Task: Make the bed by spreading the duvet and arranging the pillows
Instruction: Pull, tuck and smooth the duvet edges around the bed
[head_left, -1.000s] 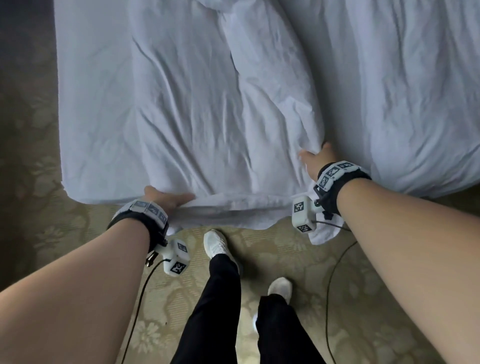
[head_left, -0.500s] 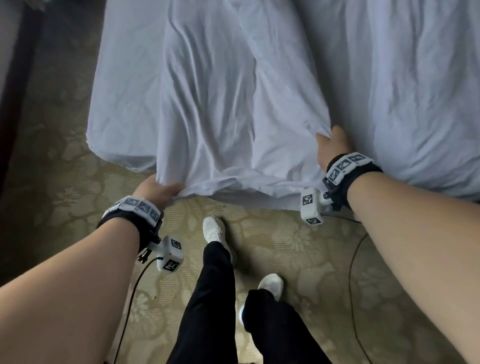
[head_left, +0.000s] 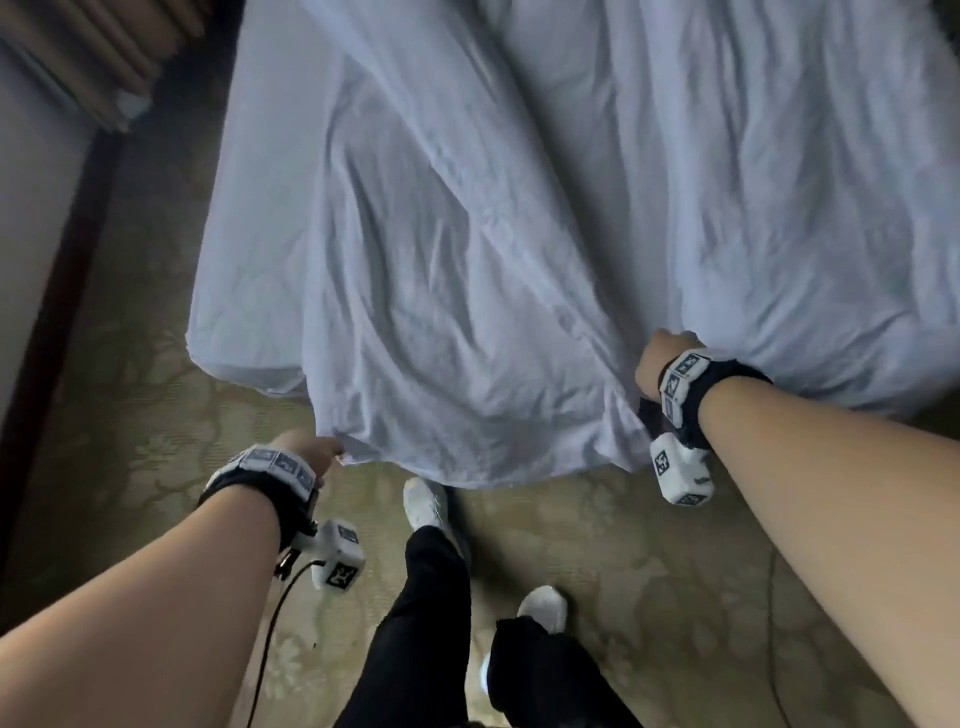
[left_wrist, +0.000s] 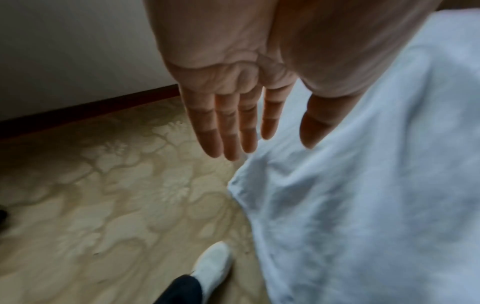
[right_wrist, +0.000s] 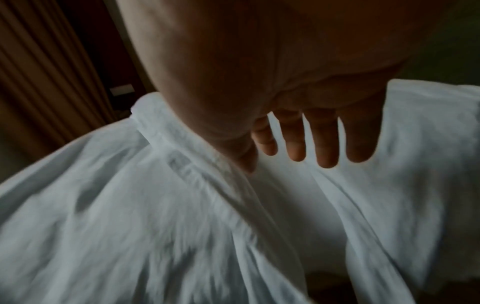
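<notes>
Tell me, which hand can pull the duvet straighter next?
Probably the right hand. Its thumb and fingers pinch the hem of the duvet, so it can tug at once. The left hand lies flat and open beside the corner and would have to grab first.

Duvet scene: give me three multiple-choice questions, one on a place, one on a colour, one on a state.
1. Where is the left hand?
A. On a pillow
B. At the duvet's near left corner
C. Flat on the carpet

2. What colour are the person's shoes?
A. White
B. Red
C. Black

3. How are the left hand's fingers?
A. Balled in a fist
B. Wrapped round a pillow
C. Straight

Answers: B, the head view shows it at the corner of the hanging edge; A, both shoes are white; C, the left wrist view shows them extended.
</notes>
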